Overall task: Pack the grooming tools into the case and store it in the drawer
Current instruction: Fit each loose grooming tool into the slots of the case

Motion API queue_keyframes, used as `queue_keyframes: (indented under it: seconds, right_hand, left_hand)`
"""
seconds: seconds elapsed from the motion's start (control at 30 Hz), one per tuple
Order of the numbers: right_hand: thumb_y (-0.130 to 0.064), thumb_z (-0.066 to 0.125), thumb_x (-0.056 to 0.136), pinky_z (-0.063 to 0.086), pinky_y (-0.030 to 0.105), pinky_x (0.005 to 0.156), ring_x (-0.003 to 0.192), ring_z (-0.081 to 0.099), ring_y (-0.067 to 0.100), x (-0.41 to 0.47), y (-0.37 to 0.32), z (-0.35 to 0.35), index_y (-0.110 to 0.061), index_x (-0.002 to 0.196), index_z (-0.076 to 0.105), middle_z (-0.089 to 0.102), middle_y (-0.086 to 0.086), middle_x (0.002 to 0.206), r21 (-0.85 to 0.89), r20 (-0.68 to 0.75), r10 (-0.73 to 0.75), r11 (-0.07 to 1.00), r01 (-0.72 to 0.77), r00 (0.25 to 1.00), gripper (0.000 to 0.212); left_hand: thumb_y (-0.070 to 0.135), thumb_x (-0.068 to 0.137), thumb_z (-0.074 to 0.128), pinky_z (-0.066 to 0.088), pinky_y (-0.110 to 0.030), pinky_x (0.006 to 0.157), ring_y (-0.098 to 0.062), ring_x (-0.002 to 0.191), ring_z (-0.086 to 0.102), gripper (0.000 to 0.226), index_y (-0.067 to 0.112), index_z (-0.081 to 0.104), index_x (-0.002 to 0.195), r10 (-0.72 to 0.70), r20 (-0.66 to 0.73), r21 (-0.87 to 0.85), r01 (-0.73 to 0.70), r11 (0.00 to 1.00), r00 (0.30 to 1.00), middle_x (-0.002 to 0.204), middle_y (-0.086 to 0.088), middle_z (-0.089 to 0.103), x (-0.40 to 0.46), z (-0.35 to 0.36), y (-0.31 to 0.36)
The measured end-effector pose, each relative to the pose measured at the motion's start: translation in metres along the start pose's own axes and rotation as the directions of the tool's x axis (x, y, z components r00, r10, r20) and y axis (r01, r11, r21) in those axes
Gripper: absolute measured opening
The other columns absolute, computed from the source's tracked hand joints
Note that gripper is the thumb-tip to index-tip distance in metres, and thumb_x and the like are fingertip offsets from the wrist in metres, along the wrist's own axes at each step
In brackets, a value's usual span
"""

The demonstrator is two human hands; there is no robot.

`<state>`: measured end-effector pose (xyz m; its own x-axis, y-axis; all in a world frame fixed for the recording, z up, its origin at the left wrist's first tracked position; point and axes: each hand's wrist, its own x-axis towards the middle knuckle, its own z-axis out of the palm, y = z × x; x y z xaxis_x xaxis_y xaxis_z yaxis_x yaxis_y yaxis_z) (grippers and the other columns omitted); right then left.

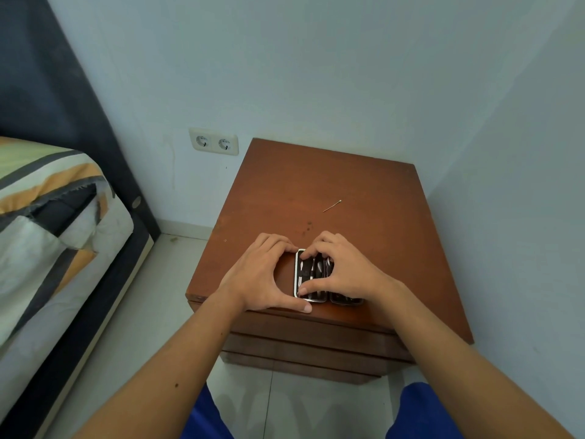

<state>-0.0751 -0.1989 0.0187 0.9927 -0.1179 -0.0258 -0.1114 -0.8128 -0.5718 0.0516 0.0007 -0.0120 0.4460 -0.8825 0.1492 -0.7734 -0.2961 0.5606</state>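
Fingers [308,254] of both hands press on the open case [311,275].

This is looking like a bedroom in a home. A bed [47,223] with a striped cover in green, orange, grey and white is sitting at the left against a dark upholstered headboard [47,90]. A brown wooden nightstand [316,191] with stacked drawer fronts [310,346] is standing in the corner of pale blue-grey walls [316,58]. A double wall socket [214,142] with 2 outlets is showing low beside it, above a pale tiled floor [152,327]
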Motion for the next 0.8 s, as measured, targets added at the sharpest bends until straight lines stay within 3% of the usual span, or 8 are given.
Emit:
queue_keyframes:
  seconds: [0.2,0.37,0.5,0.67,0.8]
  right_hand:
    - [-0.045,0.087,0.08,0.044,0.013,0.079,0.091,0.058,-0.003,0.021,0.018,-0.026,-0.031,0.116,0.076,0.066,-0.018,0.105,0.129,-0.256,0.114,0.988,-0.083,0.96,0.04]
    - [-0.025,0.078,0.093,0.056,0.041,0.093,0.089,0.063,0.013,0.058,0.052,-0.046,-0.026,0.106,0.079,0.066,-0.007,0.099,0.001,-0.374,0.231,0.969,-0.249,0.898,0.013]
    - [-0.024,0.069,0.1,0.05,0.042,0.1,0.105,0.062,0.025,0.081,0.069,-0.051,-0.029,0.118,0.077,0.059,0.002,0.111,-0.151,-0.301,0.226,0.948,-0.281,0.926,0.021]
    - [-0.024,0.07,0.099,0.05,0.045,0.097,0.11,0.057,0.026,0.089,0.067,-0.059,-0.026,0.107,0.081,0.063,0.0,0.111,-0.333,-0.219,0.111,0.925,-0.181,0.969,0.014]
    - [-0.021,0.055,0.105,0.048,0.041,0.097,0.114,0.055,0.027,0.089,0.062,-0.059,-0.015,0.111,0.072,0.061,0.005,0.119,-0.511,-0.096,0.048,0.855,-0.091,0.994,0.019]
  left_hand:
    - [0.094,0.051,0.081,0.037,-0.03,0.12,-0.004,0.136,0.039,0.121,0.023,0.056,0.145,-0.006,0.005,-0.002,0.006,1.0,1.0,0.141,0.017,0.05,0.001,0.0,0.0]
    - [0.093,0.051,0.083,0.038,-0.031,0.121,-0.002,0.137,0.039,0.12,0.024,0.056,0.145,-0.006,0.001,-0.016,0.006,1.0,1.0,0.142,0.017,0.05,0.001,0.0,0.0]
    - [0.092,0.051,0.083,0.038,-0.03,0.12,-0.003,0.136,0.04,0.12,0.023,0.055,0.145,-0.001,0.003,-0.016,0.001,1.0,1.0,0.142,0.016,0.049,0.001,0.001,0.0]
    - [0.09,0.051,0.085,0.035,-0.027,0.12,-0.004,0.135,0.04,0.119,0.024,0.055,0.145,0.013,-0.004,-0.013,-0.013,1.0,1.0,0.141,0.017,0.05,0.001,0.0,-0.001]
    - [0.09,0.051,0.085,0.036,-0.027,0.12,-0.006,0.134,0.041,0.119,0.022,0.056,0.144,0.019,-0.011,-0.006,-0.019,1.0,1.0,0.141,0.016,0.05,0.002,0.001,-0.001]
